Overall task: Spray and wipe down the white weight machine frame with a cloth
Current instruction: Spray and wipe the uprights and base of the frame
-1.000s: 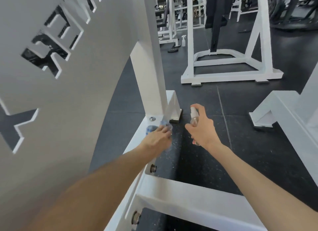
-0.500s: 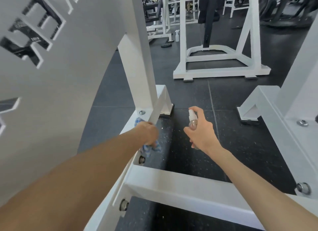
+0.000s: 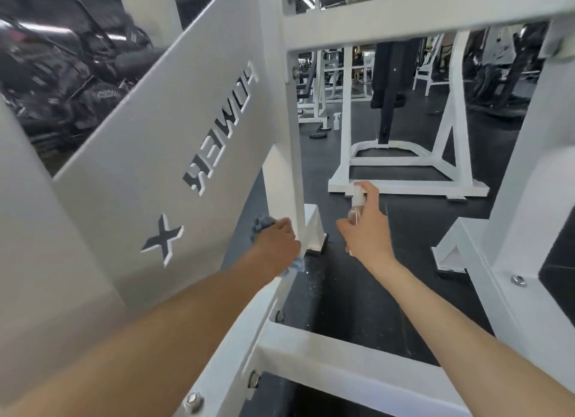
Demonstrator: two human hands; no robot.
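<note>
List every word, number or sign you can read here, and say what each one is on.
"POWER": mirrored cut-out letters in the white side panel, running downward.
"X": cut-out in the same panel, below.
Logo on dark equipment, upper left: too blurred to read.

Most of the cloth [image 3: 262, 226] is buried under the left hand [image 3: 277, 244]; only blue-grey folds poke out above and below it. Left fingertips are out of sight. The right hand [image 3: 368, 230] covers the body of the bottle [image 3: 357, 197], so its contents cannot be told. Both forearms [image 3: 155, 339] are cut by the bottom edge. The frame [image 3: 193, 121] runs off the top, left and bottom. The dark machinery [image 3: 62, 62] at upper left is smeared by blur. The far sprayer [image 3: 336, 121] on the floor is too small for detail.
</note>
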